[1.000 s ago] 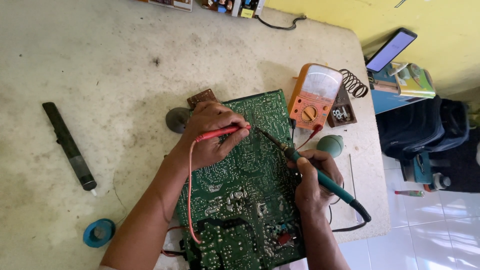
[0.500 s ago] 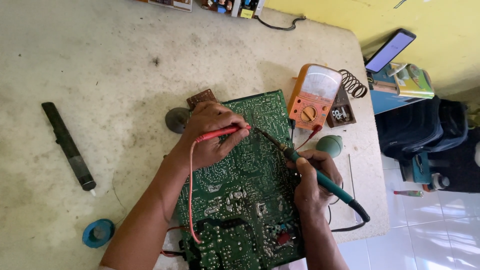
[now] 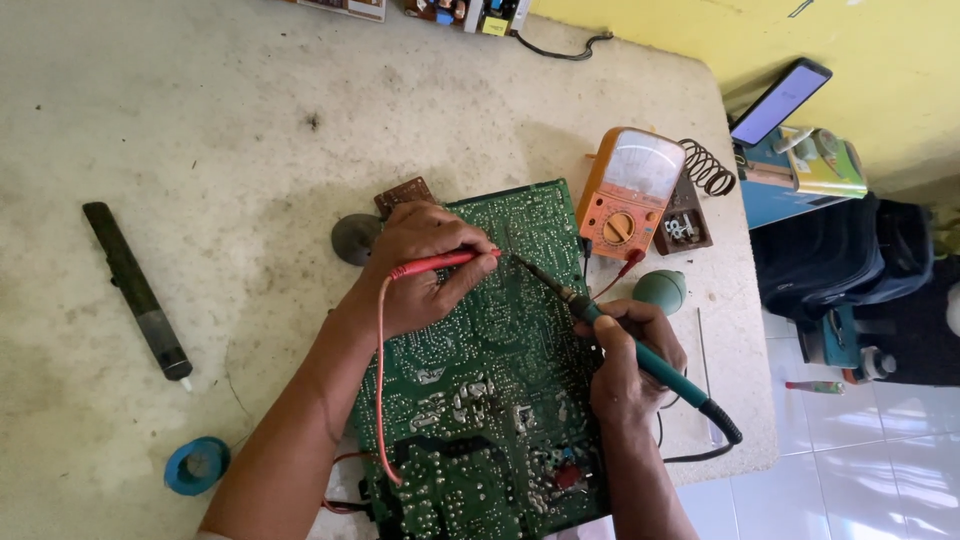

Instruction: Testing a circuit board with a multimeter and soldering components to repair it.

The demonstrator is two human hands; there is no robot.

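- The green circuit board [image 3: 500, 400] is lying solder-side up on the pale, stained worktable [image 3: 200, 120], reaching from the near edge up towards the orange analogue meter [image 3: 628, 192].
- The left hand [image 3: 420, 270] is resting on the board's upper left part, fingers closed round a red test probe [image 3: 440, 263], whose tip is pointing right at the joints near the board's middle top; its red lead [image 3: 380, 400] is trailing down over the board.
- The right hand [image 3: 625, 365] is wrapped in a pen grip round the teal handle of a soldering iron [image 3: 640, 352], the dark tip angling up-left to meet the board just beside the probe tip; whether the two tips are touching cannot be told.
- To do this well, I judge the heel of each hand should be staying planted on the board or table so both tips are holding steady on one small joint.
- The iron's tip should be bearing on pad and lead together, not skating across neighbouring tracks, which are lying very close here.
- The red lead is best kept clear of the hot shaft.
- Further out, a green rubber bulb [image 3: 660, 290] is sitting just right of the board, a coiled spring stand [image 3: 706, 168] beside the meter, a dark round disc [image 3: 356, 238] at the board's upper left, a black bar-shaped tool [image 3: 135, 290] and a blue tape roll [image 3: 196, 465] well apart to the left.
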